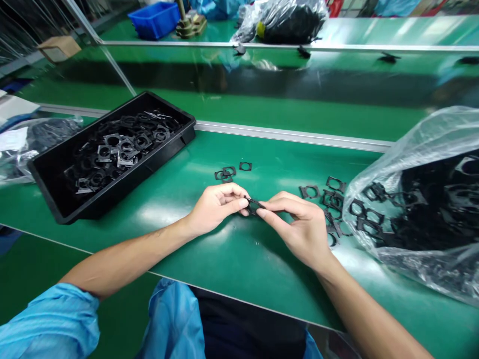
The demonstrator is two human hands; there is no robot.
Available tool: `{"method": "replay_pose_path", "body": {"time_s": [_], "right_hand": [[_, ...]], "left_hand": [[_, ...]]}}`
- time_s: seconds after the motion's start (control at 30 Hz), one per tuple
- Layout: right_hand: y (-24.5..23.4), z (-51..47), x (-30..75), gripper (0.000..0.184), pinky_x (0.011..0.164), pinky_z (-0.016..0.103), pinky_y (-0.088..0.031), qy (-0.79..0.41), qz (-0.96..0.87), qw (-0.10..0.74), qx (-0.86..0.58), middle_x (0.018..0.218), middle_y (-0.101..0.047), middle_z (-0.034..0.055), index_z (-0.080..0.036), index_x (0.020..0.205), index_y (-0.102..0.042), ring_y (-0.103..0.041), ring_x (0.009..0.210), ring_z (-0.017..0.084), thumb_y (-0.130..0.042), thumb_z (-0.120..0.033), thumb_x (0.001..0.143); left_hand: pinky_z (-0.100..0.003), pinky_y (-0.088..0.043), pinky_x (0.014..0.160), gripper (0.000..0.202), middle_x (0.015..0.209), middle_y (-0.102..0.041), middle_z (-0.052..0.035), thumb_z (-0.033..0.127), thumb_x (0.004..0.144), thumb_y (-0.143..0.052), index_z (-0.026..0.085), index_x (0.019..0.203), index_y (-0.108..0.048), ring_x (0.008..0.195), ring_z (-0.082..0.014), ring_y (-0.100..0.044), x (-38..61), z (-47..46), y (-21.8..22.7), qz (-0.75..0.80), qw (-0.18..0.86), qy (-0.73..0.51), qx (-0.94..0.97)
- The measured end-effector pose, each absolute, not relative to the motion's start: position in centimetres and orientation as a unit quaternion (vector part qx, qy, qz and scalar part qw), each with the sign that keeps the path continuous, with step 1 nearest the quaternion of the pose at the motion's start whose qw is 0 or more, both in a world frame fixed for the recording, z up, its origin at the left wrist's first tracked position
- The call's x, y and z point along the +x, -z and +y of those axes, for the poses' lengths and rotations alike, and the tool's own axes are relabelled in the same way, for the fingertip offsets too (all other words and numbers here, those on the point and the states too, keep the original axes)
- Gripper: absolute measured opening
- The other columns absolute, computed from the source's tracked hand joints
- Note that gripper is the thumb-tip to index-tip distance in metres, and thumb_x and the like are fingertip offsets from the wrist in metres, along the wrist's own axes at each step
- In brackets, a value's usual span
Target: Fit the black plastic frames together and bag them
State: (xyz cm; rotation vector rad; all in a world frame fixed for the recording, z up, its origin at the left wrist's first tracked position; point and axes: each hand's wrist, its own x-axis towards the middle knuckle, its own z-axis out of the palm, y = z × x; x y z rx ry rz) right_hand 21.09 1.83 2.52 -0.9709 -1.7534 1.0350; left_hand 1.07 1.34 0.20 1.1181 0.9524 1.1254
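Black and thin, the frame (254,202) is over the green tabletop (239,271), pinched at its left end by your left hand's (217,207) fingertips and at its right by your right hand's (295,219). To the left, a black tray (149,167) holds piled frames (127,144). Loose frames (227,173) lie just beyond your left hand; scattered frames (333,199) at right lie beside a clear plastic bag (419,137).

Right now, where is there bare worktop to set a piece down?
Bare green worktop lies between the black tray and left hand, between the small frame cluster and larger frame pile, beyond the right hand, and on the near side of both hands. It is crowded at right, where that pile sits beside the plastic bag.
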Motion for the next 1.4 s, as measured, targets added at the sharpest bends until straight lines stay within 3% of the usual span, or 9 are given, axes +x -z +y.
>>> {"method": "replay_pose_path", "body": {"time_s": [0.17, 0.37, 0.67, 0.83, 1.07, 1.2, 1.4], "right_hand": [[-1.9, 2.0, 21.0, 0.022, 0.061, 0.027, -0.053, -0.503, -0.649, 0.397, -0.410, 0.076, -0.073, 0.0040, -0.018, 0.079, -0.074, -0.067, 0.065, 0.016, -0.077, -0.039, 0.086], [-2.2, 1.9, 21.1, 0.013, 0.066, 0.028, -0.051, -0.388, -0.722, 0.397, -0.412, 0.076, -0.072, 0.0039, -0.019, 0.079, -0.074, -0.066, 0.069, 0.016, -0.070, -0.023, 0.091], [-2.1, 1.9, 21.0, 0.012, 0.066, 0.027, -0.050, -0.366, -0.772, 0.369, -0.367, 0.079, -0.073, 0.0044, -0.017, 0.088, -0.076, -0.064, 0.070, 0.016, -0.066, -0.017, 0.093], [-2.2, 2.2, 21.2, 0.013, 0.064, 0.027, -0.049, -0.427, -0.743, 0.363, -0.367, 0.075, -0.071, 0.0033, -0.018, 0.081, -0.075, -0.062, 0.066, 0.015, -0.069, -0.023, 0.092], [-3.3, 2.1, 21.3, 0.031, 0.063, 0.029, -0.050, -0.533, -0.686, 0.322, -0.375, 0.070, -0.068, 0.0037, -0.018, 0.070, -0.072, -0.060, 0.065, 0.016, -0.075, -0.044, 0.087], [-3.4, 1.8, 21.3, 0.029, 0.063, 0.029, -0.048, -0.477, -0.715, 0.325, -0.395, 0.068, -0.067, 0.0027, -0.018, 0.071, -0.070, -0.058, 0.062, 0.015, -0.074, -0.040, 0.089], [-2.4, 1.9, 21.1, 0.011, 0.066, 0.027, -0.051, -0.460, -0.712, 0.363, -0.387, 0.075, -0.068, 0.0026, -0.018, 0.079, -0.071, -0.062, 0.067, 0.015, -0.073, -0.025, 0.088]], "left_hand": [[-0.026, -0.059, 0.067, 0.036, 0.075, -0.073, -0.0036, 0.044, 0.076, -0.085, 0.012, 0.083, -0.070, 0.065, -0.0138, -0.070, 1.0, 1.4, 0.1, 0.420, 0.587, -0.491, 0.488], [-0.023, -0.055, 0.065, 0.026, 0.073, -0.071, -0.0025, 0.036, 0.077, -0.082, 0.013, 0.076, -0.071, 0.067, -0.0126, -0.066, 1.0, 1.0, 0.2, 0.457, 0.528, -0.466, 0.543], [-0.022, -0.056, 0.072, 0.010, 0.081, -0.071, -0.0036, 0.024, 0.088, -0.071, 0.015, 0.086, -0.072, 0.075, -0.0126, -0.066, 0.7, 0.9, 0.1, 0.415, 0.421, -0.467, 0.657], [-0.023, -0.056, 0.071, 0.016, 0.083, -0.070, -0.0044, 0.030, 0.090, -0.071, 0.014, 0.089, -0.072, 0.074, -0.0131, -0.067, 0.5, 1.0, 0.0, 0.389, 0.491, -0.446, 0.639], [-0.027, -0.059, 0.072, 0.029, 0.083, -0.075, -0.0072, 0.041, 0.085, -0.078, 0.012, 0.090, -0.075, 0.074, -0.0168, -0.072, 0.1, 1.2, -0.9, 0.363, 0.613, -0.413, 0.567], [-0.027, -0.059, 0.070, 0.030, 0.080, -0.076, -0.0072, 0.042, 0.082, -0.080, 0.013, 0.089, -0.078, 0.073, -0.0172, -0.072, 0.1, 1.4, -0.8, 0.366, 0.624, -0.406, 0.559], [-0.026, -0.059, 0.072, 0.027, 0.081, -0.077, -0.0064, 0.040, 0.078, -0.083, 0.013, 0.080, -0.078, 0.071, -0.0148, -0.069, 0.5, 1.4, -0.1, 0.408, 0.598, -0.430, 0.540]]}}
